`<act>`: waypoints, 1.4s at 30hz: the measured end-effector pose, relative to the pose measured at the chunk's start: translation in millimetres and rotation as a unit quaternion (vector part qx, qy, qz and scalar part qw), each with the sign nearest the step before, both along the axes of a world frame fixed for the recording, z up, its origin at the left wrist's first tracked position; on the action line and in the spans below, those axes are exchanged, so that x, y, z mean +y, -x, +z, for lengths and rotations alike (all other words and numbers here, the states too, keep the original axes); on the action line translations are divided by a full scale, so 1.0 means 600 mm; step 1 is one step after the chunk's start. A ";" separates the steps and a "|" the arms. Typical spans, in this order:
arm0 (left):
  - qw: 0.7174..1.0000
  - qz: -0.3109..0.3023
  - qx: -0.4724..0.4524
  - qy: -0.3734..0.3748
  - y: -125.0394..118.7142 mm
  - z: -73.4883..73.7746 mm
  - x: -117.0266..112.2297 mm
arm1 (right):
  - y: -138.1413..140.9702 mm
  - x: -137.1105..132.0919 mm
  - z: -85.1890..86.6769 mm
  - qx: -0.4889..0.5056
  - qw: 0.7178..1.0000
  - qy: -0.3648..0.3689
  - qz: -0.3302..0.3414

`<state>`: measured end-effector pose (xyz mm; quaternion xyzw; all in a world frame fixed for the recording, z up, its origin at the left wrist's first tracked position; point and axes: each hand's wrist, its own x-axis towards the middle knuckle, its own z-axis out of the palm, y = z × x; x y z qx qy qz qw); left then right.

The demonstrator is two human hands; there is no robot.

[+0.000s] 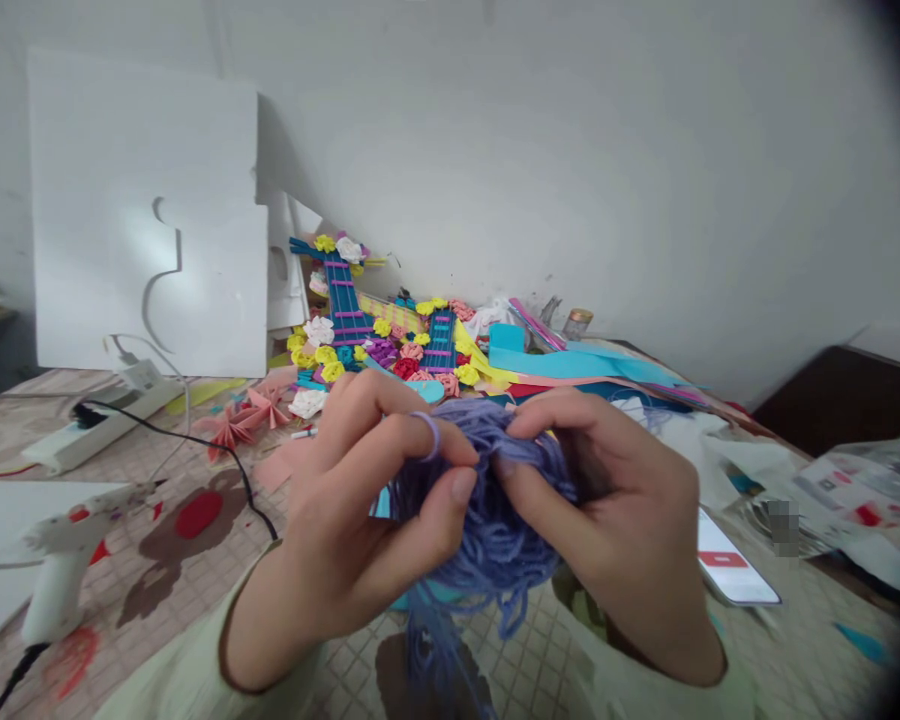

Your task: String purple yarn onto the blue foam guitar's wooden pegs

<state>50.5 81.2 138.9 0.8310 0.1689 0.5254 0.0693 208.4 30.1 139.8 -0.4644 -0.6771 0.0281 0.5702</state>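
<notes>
Both my hands grip a loose bundle of lavender-blue yarn [487, 530] in front of me over the table. My left hand [360, 520] pinches the yarn with thumb and fingers, and one strand is looped round its index finger. My right hand [615, 510] is closed on the right side of the bundle, fingertips pressed into it. Loose strands hang down from the bundle toward my lap.
A white glue gun [60, 570] lies at the left with its black cord, near a white power strip [97, 420]. Colourful paper flowers and blue ladder-shaped crafts [375, 330] pile up against the wall. White foam boards [150, 220] lean behind. A phone [731, 570] lies to the right.
</notes>
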 end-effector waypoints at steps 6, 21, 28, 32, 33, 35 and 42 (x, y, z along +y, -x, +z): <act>0.999 0.028 0.019 0.017 -0.001 0.000 -0.003 | -0.002 0.000 0.001 -0.010 1.000 0.008 0.010; 0.963 -0.069 0.131 0.227 0.002 0.012 -0.002 | -0.007 0.007 0.007 -0.072 0.997 0.001 -0.010; 0.966 -0.090 0.093 0.222 0.011 0.003 -0.002 | -0.008 0.002 0.004 -0.055 0.998 0.013 -0.016; 0.948 -0.123 0.057 0.287 0.022 0.005 0.003 | -0.013 -0.003 0.005 -0.047 0.998 0.023 -0.042; 0.945 -0.131 0.037 0.297 0.024 0.007 0.004 | -0.014 -0.003 0.006 -0.046 0.998 0.023 -0.045; 0.942 -0.146 -0.002 0.303 0.023 0.011 0.007 | -0.015 -0.004 0.007 -0.047 0.998 0.023 -0.047; 0.959 -0.056 -0.141 0.240 0.019 0.015 0.012 | -0.020 -0.005 0.011 -0.045 0.997 0.000 -0.066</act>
